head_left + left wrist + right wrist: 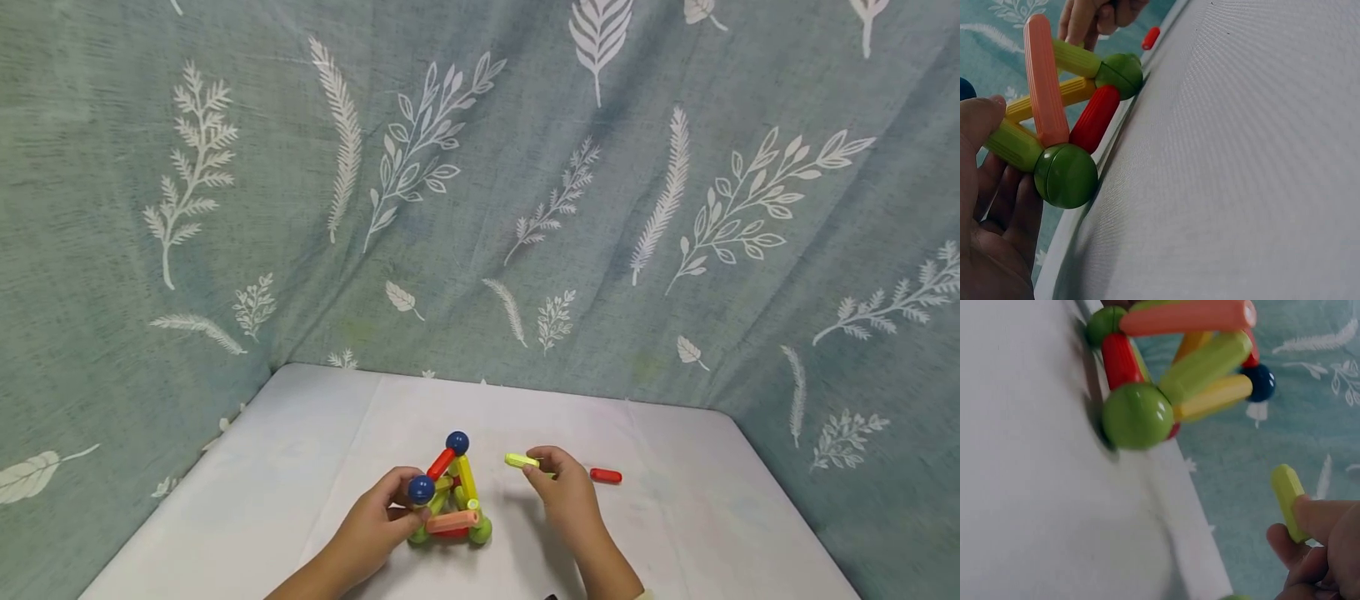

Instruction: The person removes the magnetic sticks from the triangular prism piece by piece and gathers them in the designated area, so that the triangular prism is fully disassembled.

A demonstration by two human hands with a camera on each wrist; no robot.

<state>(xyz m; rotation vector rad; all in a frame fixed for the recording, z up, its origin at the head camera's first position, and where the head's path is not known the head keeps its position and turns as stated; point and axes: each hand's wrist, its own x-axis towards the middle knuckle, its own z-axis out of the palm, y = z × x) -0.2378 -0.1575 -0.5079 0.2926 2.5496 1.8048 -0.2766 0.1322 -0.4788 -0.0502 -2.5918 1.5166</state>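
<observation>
A frame of coloured magnetic sticks and balls stands on the white table, with green balls (pixel 1138 416) low and blue balls (pixel 457 442) on top. My left hand (pixel 377 525) grips it from the left near the front blue ball (pixel 422 489), the thumb on a yellow-green stick (pixel 1015 147) and fingers behind. A coral stick (pixel 1046 81) slants from a green ball (pixel 1066 176) at the front. To the right of the frame and apart from it, my right hand (pixel 567 492) pinches a loose yellow-green stick (pixel 1287 497) between thumb and fingers.
Beyond my right hand a red stick (pixel 606 476) lies on the white table (pixel 675 517). Green leaf-patterned cloth (pixel 480 208) hangs behind the table and at both sides. A small dark object (pixel 551 597) pokes in at the bottom edge.
</observation>
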